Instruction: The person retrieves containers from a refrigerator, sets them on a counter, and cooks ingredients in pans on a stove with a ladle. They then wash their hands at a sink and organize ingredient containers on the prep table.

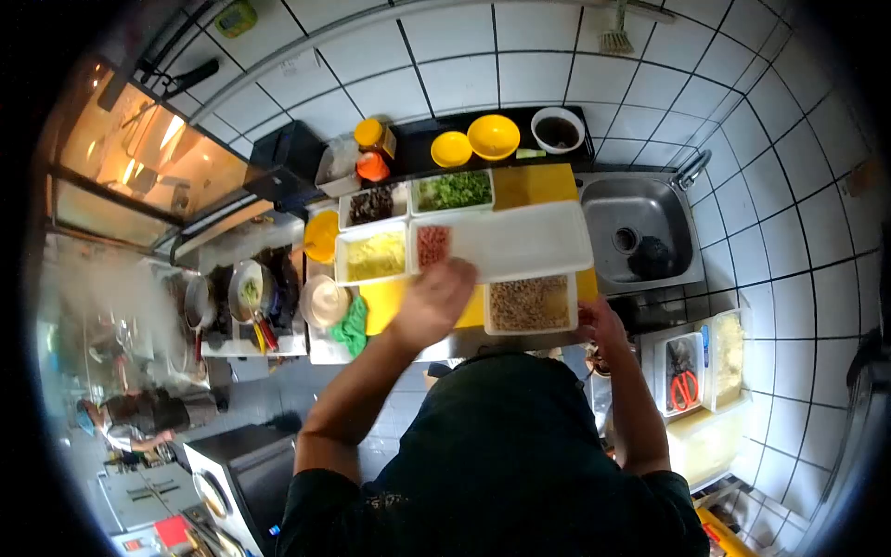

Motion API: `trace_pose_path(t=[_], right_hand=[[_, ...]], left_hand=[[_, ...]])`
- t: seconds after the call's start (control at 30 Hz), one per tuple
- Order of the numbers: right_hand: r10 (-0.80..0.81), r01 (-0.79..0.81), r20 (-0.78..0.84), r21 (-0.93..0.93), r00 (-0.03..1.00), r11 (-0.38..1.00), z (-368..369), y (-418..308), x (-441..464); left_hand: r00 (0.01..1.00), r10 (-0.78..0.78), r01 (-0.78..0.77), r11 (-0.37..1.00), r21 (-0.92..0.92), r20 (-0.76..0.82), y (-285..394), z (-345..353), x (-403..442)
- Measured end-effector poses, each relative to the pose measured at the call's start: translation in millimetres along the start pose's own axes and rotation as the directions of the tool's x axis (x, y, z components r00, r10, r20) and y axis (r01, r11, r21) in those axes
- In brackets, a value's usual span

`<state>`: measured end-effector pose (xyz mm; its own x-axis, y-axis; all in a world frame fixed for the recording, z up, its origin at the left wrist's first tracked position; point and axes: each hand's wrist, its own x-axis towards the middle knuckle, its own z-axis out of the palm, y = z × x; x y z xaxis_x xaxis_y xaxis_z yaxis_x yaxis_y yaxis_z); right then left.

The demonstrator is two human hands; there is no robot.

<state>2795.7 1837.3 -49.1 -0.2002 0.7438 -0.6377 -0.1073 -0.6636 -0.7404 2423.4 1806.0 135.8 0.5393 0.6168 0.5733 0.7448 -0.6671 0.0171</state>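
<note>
My left hand [434, 304] is over the front edge of a white container with pink diced food [432, 245]. Its fingers are smeared by motion, so their grip is unclear. A white lid or tray [520, 243] covers the right part of that container's area. At the front right corner of a container of brown minced food [531, 304] is my right hand [603, 325], its fingers bent around the rim. Nearby stand containers of yellow shredded food [375, 255], chopped greens [455, 190] and dark pieces [373, 206].
A yellow board [536, 184] lies beneath the containers. To the right is a steel sink [640, 227]. Yellow bowls [494, 137] stand on the back shelf. Pans [251, 290] sit on the stove at left, near a green cloth [350, 327]. Red-handled scissors [684, 390] lie at right.
</note>
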Motion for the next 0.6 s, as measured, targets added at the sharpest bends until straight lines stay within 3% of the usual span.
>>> trace_pose_path(t=[0.03, 0.07, 0.1, 0.13, 0.17, 0.27, 0.33, 0.37, 0.4, 0.47, 0.5, 0.53, 0.6], right_hand=[[-0.004, 0.005, 0.016, -0.017, 1.000, 1.000, -2, -3, -2], [-0.010, 0.011, 0.034, -0.034, 0.999, 0.999, 6, -13, -11], [-0.017, 0.020, 0.056, -0.054, 0.998, 0.998, 6, -20, -15], [0.069, -0.077, 0.100, 0.079, 0.993, 0.994, -9, -6, 3], [0.018, -0.012, 0.095, -0.070, 0.995, 0.998, -13, -8, 6], [-0.115, 0.142, 0.087, -0.439, 0.989, 0.887, 6, -22, -9], [-0.138, 0.208, 0.164, -0.576, 0.977, 0.791, -1, -15, 1], [-0.156, 0.250, 0.201, -0.633, 0.967, 0.733, -3, -13, 6], [-0.209, 0.296, 0.209, -0.649, 0.955, 0.701, -2, -9, 10], [-0.315, 0.374, 0.216, -0.679, 0.924, 0.631, 0, -4, 11], [-0.349, 0.403, 0.233, -0.717, 0.907, 0.569, 1, -3, 12], [-0.383, 0.429, 0.253, -0.752, 0.889, 0.501, 5, -6, 10], [-0.429, 0.470, 0.296, -0.793, 0.853, 0.388, 7, -7, 11]], left_hand=[[0.999, 0.029, -0.031, 0.998, 0.049, 0.044, 15, 43, -9], [0.953, -0.009, -0.015, 0.997, 0.077, 0.301, 30, 78, -24], [0.686, -0.094, 0.096, 0.995, 0.039, 0.721, 48, 93, -25], [0.771, -0.008, 0.023, 1.000, -0.015, 0.637, 57, 115, -54], [0.838, 0.078, -0.060, 0.997, -0.052, 0.540, 61, 131, -81], [0.798, -0.064, 0.154, 0.983, -0.099, 0.599, 76, 119, -100], [0.751, -0.363, 0.450, 0.893, -0.025, 0.551, 92, 117, -107], [0.701, -0.497, 0.576, 0.817, 0.004, 0.512, 97, 113, -98], [0.603, -0.712, 0.747, 0.662, 0.058, 0.359, 108, 112, -85], [0.212, -0.855, 0.977, 0.181, -0.110, 0.474, 106, 118, -72], [0.012, -0.836, 0.981, -0.097, -0.169, 0.549, 105, 122, -68], [-0.025, -0.799, 0.916, -0.259, -0.306, 0.601, 103, 146, -87], [0.017, -0.883, 0.944, -0.141, -0.298, 0.470, 108, 158, -83]])
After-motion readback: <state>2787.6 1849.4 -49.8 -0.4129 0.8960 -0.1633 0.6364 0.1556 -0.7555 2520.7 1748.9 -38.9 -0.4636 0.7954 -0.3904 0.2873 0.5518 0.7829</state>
